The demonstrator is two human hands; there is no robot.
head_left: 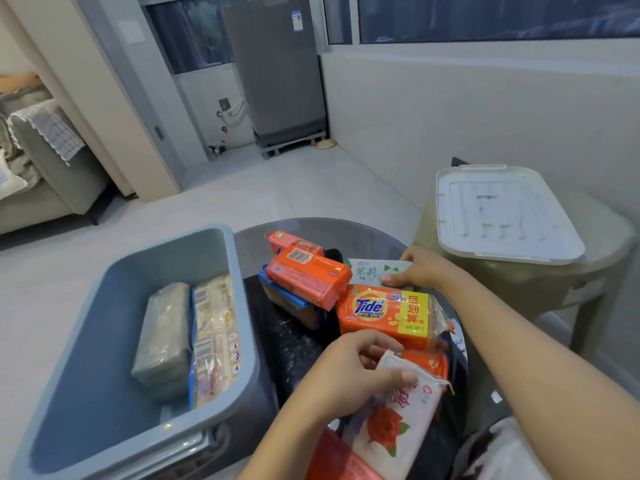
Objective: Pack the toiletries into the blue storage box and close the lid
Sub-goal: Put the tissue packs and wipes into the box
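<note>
The blue storage box (239, 299) stands open at the left, with two wrapped soap packs (187, 341) lying inside. On the dark round table (346, 233) lie an orange Tide pack (388, 311), a stack of orange and blue soap packs (308, 277), and a white-green soap bar (367, 271). My right hand (420, 266) grips the white-green bar by its right end. My left hand (353, 372) pinches the top of a white pack with a red rose (398, 424). The white lid (502, 216) rests on a beige stool at the right.
The beige stool (595, 271) stands right of the table. A red pack (332, 459) lies at the bottom edge. A grey fridge (277, 71) is at the far wall and a sofa (45, 168) at the far left. Light floor surrounds the table.
</note>
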